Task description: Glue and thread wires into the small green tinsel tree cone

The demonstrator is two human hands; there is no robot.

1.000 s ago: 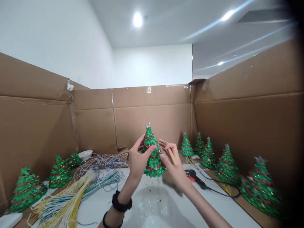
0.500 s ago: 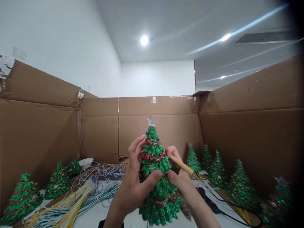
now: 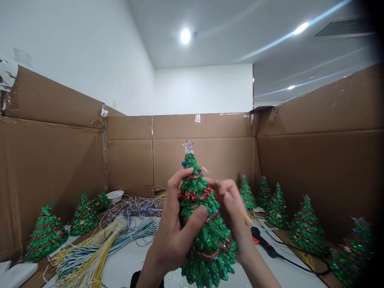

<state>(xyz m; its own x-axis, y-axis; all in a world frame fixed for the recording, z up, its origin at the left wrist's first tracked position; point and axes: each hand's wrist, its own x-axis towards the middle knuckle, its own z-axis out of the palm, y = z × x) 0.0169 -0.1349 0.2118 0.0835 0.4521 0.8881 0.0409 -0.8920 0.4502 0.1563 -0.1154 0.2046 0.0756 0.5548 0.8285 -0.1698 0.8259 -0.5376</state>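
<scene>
A glittery green Christmas tree figurine [image 3: 214,236] with red garlands stands slightly tilted in front of me. On its top is a clear star [image 3: 189,147], and a small blue ball [image 3: 183,163] sits just below. My left hand [image 3: 177,228] is closed around the tree's left side, its thumb across the front. Behind the right side of the tree, my right hand [image 3: 233,202] is curled around a pale wooden stick [image 3: 247,218], mostly covered by the palm. Motion blurs this hand, and the tree hides its fingertips.
Similar trees line the left [image 3: 46,236] and right [image 3: 307,226] sides. Bundled yellow and green wires [image 3: 93,248] lie at left, before tangled wires [image 3: 141,208] and a white bowl [image 3: 115,196]. A black corded tool [image 3: 265,242] rests at right. Cardboard walls [image 3: 207,156] enclose the table.
My right hand has turned and moved behind the tree's right edge, swinging the wooden stick from plain view to mostly hidden. The left fingers have shifted higher on the tree. The camera view has tilted slightly.
</scene>
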